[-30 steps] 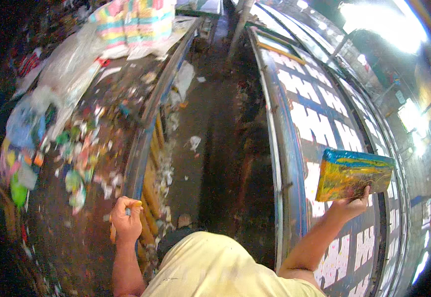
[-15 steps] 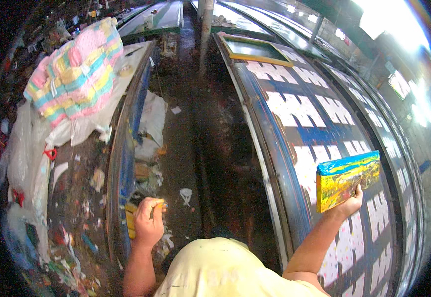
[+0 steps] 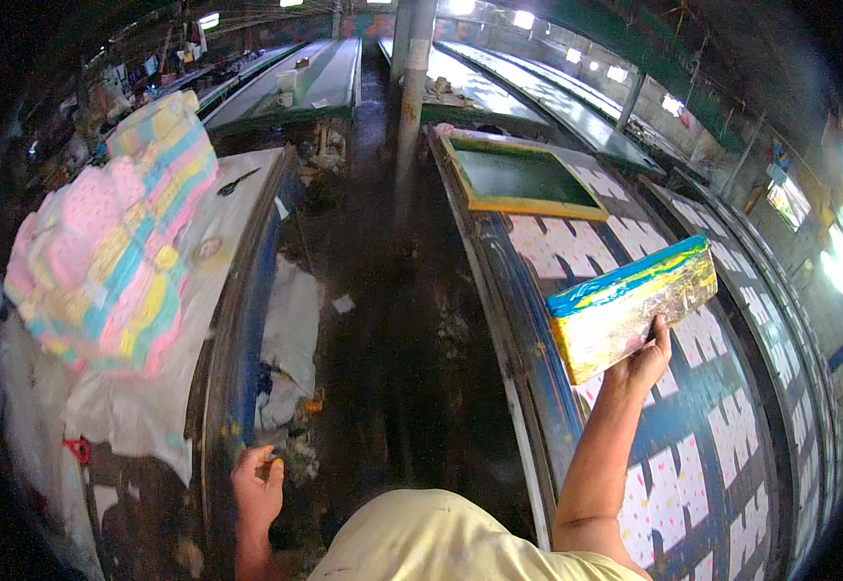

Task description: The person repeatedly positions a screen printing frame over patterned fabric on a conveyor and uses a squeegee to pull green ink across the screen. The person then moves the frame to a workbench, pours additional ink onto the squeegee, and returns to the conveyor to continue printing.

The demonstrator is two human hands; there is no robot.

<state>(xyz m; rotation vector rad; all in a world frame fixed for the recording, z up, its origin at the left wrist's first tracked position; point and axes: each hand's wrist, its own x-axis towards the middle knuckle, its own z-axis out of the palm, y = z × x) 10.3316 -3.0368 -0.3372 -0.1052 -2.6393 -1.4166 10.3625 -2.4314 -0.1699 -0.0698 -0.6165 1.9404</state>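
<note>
My right hand [image 3: 642,366] grips an ink-smeared rectangular squeegee [image 3: 634,310] from below, holding it tilted above the right-hand printing table [image 3: 649,441]. Blue ink coats its top edge, with yellow and brown stains down its face. White cut fabric pieces [image 3: 668,492] with small coloured dots lie in rows on that table. Farther along sits a printing screen with a yellow frame [image 3: 537,207] and dark green mesh. At the lower left, my left hand [image 3: 259,489] hangs beside the left table's edge with fingers curled in; whatever they may hold is hidden.
Pink, yellow and blue striped fabric [image 3: 136,271] is heaped on the left table [image 3: 232,218], near dark scissors [image 3: 237,182]. A red loop-shaped object [image 3: 77,449] lies closer. Scraps line the dark aisle [image 3: 402,320]. A pillar [image 3: 413,87] stands ahead, among long tables.
The view has tilted up and shifted forward along the aisle. The squeegee appears higher and farther left, still in my right hand. My left hand sits lower, its fingers still curled.
</note>
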